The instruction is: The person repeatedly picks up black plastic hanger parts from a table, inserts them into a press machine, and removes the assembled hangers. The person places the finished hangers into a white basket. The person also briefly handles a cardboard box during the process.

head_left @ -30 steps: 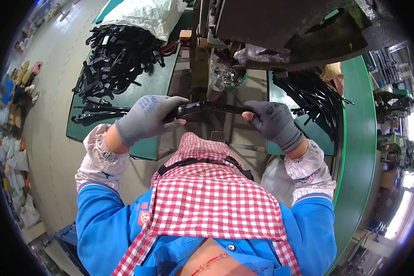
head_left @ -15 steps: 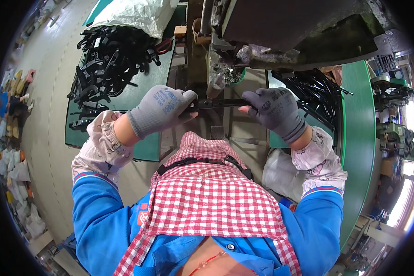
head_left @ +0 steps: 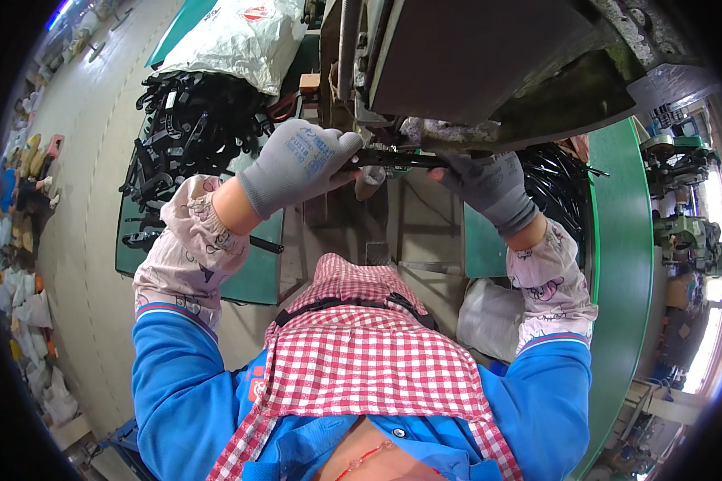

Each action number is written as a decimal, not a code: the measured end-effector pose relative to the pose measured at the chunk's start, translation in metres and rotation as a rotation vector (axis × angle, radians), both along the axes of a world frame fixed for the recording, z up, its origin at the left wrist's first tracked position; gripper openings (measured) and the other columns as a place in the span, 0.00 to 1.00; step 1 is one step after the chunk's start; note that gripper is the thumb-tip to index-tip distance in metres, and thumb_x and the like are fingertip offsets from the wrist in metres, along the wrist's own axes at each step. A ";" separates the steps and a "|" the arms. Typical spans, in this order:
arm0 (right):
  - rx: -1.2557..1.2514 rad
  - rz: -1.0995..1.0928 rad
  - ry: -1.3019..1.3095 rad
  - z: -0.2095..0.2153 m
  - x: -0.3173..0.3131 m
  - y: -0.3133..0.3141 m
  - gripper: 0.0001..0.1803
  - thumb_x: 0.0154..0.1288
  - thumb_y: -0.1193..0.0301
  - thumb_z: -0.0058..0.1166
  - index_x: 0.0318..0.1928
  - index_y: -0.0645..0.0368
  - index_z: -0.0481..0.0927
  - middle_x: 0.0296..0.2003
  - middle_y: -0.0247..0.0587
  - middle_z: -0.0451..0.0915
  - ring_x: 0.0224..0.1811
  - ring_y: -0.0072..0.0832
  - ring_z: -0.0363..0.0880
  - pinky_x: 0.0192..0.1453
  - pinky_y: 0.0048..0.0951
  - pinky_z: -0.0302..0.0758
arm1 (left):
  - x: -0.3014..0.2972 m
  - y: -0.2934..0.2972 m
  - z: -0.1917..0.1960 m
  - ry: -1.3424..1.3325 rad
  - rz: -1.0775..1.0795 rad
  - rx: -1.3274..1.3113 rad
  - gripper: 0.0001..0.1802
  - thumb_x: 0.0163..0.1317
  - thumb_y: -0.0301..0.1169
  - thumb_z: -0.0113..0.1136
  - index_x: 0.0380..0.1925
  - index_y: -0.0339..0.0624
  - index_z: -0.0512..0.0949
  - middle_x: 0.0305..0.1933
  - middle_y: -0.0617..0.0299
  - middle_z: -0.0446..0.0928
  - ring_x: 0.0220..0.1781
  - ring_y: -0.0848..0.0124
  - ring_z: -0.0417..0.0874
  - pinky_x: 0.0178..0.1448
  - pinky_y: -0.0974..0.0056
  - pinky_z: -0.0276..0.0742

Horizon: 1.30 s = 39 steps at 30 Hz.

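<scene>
In grey gloves, both of my hands are raised in front of the machine (head_left: 473,68). Between them runs a long, narrow black strap-like piece (head_left: 405,159), roughly level. My left hand (head_left: 305,164) is closed around its left part, and a black end pokes out below my left forearm. Farther along, my right hand (head_left: 489,188) grips the right part, thumb beneath it. The piece passes close under the machine's lower edge, above a rounded metal post end (head_left: 369,183). Whether it touches the machine, I cannot tell.
To the left, a green table (head_left: 253,280) carries a heap of black buckle-like parts (head_left: 188,120), a white sack (head_left: 237,44) and a red-handled tool (head_left: 282,107). Black strips (head_left: 557,188) lie on the right, beside a long green table (head_left: 630,264). A whitish bag (head_left: 489,321) stands below.
My hands have lifted the black piece up toward the machine, and it now tilts differently. The view has shifted, so the tables sit lower in the picture. Both grips stay closed.
</scene>
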State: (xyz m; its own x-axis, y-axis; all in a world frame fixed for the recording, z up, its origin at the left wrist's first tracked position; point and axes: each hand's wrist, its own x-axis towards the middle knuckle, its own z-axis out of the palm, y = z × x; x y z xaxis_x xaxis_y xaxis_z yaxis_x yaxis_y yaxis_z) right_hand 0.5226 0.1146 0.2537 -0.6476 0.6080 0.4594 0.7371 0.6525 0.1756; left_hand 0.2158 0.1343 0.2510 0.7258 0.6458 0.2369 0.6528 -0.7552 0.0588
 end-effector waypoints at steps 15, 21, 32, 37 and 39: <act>-0.733 -0.347 -0.101 -0.008 -0.025 -0.011 0.26 0.74 0.47 0.43 0.48 0.59 0.77 0.37 0.55 0.83 0.42 0.53 0.82 0.47 0.49 0.77 | 0.004 0.050 -0.007 0.214 -0.164 -0.278 0.23 0.62 0.50 0.61 0.34 0.38 0.78 0.31 0.52 0.77 0.42 0.53 0.82 0.49 0.53 0.78; -0.891 -0.161 0.000 -0.022 -0.006 0.004 0.22 0.74 0.52 0.45 0.45 0.60 0.76 0.38 0.57 0.82 0.44 0.56 0.81 0.48 0.48 0.75 | 0.024 0.050 0.008 0.398 -0.026 -0.392 0.18 0.60 0.43 0.63 0.40 0.39 0.78 0.38 0.51 0.81 0.49 0.53 0.82 0.52 0.53 0.78; -1.536 -0.134 0.268 -0.003 -0.007 0.001 0.27 0.75 0.49 0.42 0.53 0.62 0.76 0.36 0.55 0.83 0.41 0.55 0.81 0.49 0.45 0.76 | 0.022 -0.018 -0.054 -0.576 0.145 0.150 0.27 0.54 0.33 0.66 0.53 0.38 0.70 0.57 0.46 0.71 0.60 0.47 0.70 0.64 0.47 0.68; -0.743 -0.456 0.073 -0.126 -0.023 0.078 0.25 0.73 0.51 0.42 0.55 0.56 0.80 0.53 0.57 0.81 0.56 0.52 0.79 0.59 0.49 0.76 | 0.113 -0.105 -0.097 -1.489 0.140 -1.869 0.19 0.70 0.38 0.59 0.53 0.40 0.68 0.43 0.59 0.76 0.41 0.72 0.80 0.43 0.67 0.77; -0.719 -0.545 0.034 -0.160 -0.040 0.097 0.26 0.73 0.50 0.39 0.51 0.54 0.83 0.53 0.57 0.80 0.58 0.54 0.78 0.60 0.52 0.75 | 0.143 -0.111 -0.087 -1.586 -0.004 -2.105 0.18 0.70 0.36 0.60 0.55 0.42 0.71 0.48 0.61 0.78 0.45 0.68 0.81 0.47 0.61 0.80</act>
State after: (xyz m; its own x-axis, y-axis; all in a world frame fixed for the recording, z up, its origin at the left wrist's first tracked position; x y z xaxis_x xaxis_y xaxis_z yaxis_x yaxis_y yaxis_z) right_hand 0.4823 0.2115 0.0936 -0.1790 0.9744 -0.1364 0.9735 0.1553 -0.1678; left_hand 0.3584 0.0231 0.1636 0.7470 0.6188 -0.2431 -0.4883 0.7588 0.4312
